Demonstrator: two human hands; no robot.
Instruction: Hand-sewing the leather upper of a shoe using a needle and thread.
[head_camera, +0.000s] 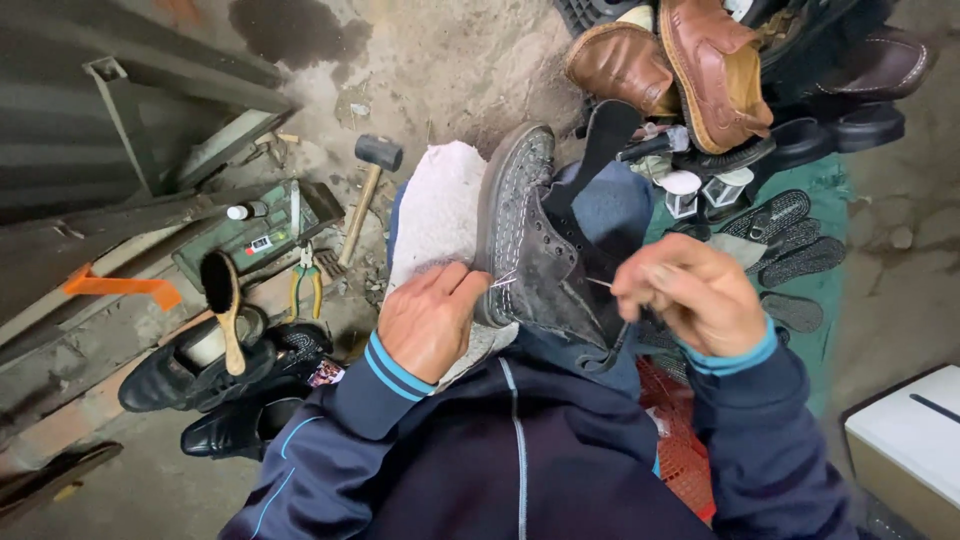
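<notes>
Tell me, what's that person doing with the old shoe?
The person has a worn dark grey shoe on their lap, over a white cloth. The left hand presses at the shoe's stitched sole edge, where a thin metal needle pokes out. The right hand pinches something thin by the shoe's opening; it is too small to make out. Around them lie a mallet, green-handled pliers, a brush on black shoes, and brown shoes.
</notes>
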